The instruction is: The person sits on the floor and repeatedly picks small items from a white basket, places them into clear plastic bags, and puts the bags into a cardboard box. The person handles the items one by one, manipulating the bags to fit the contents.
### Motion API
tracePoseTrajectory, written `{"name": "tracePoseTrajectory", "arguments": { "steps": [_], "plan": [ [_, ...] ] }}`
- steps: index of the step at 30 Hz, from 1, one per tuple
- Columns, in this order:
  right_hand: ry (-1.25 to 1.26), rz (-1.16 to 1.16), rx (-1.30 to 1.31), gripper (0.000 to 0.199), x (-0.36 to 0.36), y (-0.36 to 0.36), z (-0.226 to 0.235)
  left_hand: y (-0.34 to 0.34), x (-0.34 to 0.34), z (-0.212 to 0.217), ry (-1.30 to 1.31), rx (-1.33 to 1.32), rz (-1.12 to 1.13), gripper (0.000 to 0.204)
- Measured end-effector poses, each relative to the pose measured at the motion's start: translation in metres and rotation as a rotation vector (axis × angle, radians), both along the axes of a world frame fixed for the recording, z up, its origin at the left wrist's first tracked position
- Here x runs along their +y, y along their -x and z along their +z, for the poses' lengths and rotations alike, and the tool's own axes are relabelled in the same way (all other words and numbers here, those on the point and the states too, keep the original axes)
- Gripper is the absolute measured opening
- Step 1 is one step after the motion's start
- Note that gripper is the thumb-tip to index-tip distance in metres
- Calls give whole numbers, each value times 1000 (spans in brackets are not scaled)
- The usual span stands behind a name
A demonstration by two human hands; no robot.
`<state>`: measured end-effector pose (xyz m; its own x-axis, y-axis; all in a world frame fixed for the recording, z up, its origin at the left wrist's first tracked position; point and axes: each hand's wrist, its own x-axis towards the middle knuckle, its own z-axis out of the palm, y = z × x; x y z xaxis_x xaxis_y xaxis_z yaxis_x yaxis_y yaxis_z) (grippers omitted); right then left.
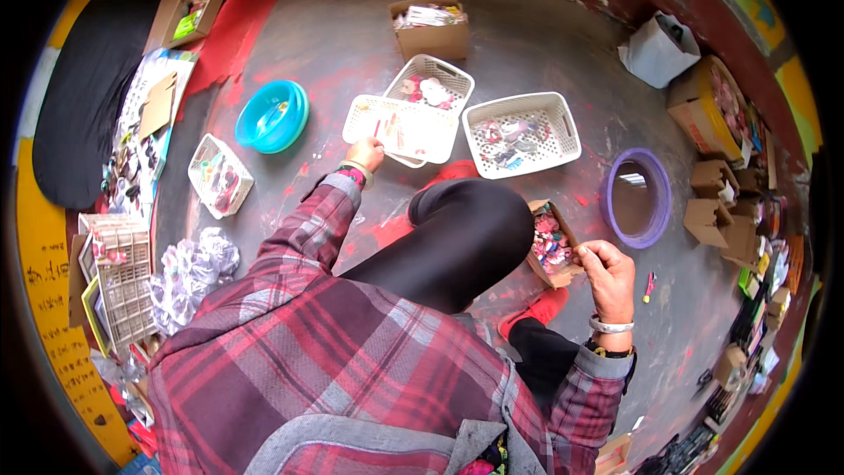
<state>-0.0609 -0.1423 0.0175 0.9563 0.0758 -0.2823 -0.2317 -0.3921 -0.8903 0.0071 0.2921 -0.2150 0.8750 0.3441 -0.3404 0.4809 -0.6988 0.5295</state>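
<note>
Grey floor, left hand (365, 155) outstretched at white basket (400, 129), right hand (607, 271) pinched over cardboard box (552, 246)

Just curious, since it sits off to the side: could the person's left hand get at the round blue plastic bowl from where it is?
Probably yes. The left hand rests by a white basket, with bare floor toward the blue bowl.

Red plaid shirt (352, 343) — black leggings (457, 237), bangles (611, 327).
</note>
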Motion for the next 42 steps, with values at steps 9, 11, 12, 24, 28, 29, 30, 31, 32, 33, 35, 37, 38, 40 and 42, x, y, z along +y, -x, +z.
{"name": "tracePoseTrajectory", "arguments": {
  "steps": [9, 11, 12, 24, 28, 29, 30, 31, 32, 33, 35, 37, 38, 40, 42],
  "plan": [
    [23, 21, 51, 16, 6, -3, 3, -27, 14, -46, 68, -509, -291, 42],
    [35, 28, 64, 16, 5, -5, 2, -36, 5, -47, -141, -510, -435, 42],
    [28, 25, 63, 16, 5, -5, 1, -40, 2, -48, -242, -437, -472, 42],
    [41, 31, 106, 14, 6, -16, -10, -74, -19, -66, -528, 167, -658, 43],
    [31, 38, 94, 14, 7, -17, -13, -80, -19, -68, -542, 187, -687, 43],
    [23, 37, 96, 14, 7, -17, -13, -82, -19, -69, -544, 191, -694, 43],
    [25, 36, 100, 14, 7, -17, -13, -83, -19, -69, -546, 195, -700, 43],
    [25, 37, 103, 14, 8, -17, -12, -84, -19, -69, -548, 198, -705, 44],
    [26, 38, 106, 14, 8, -17, -12, -84, -18, -69, -552, 202, -708, 44],
    [24, 40, 112, 14, 9, -17, -12, -85, -18, -69, -554, 204, -715, 44],
    [22, 42, 121, 14, 10, -17, -11, -86, -17, -69, -556, 209, -724, 44],
    [28, 48, 122, 15, 10, -17, -12, -87, -17, -68, -558, 214, -733, 44],
    [30, 51, 122, 15, 10, -17, -12, -88, -16, -68, -560, 217, -736, 44],
    [35, 53, 119, 15, 10, -16, -12, -87, -17, -67, -561, 221, -744, 45],
    [41, 57, 113, 15, 10, -16, -12, -87, -17, -65, -563, 224, -751, 45]
  ]
}}
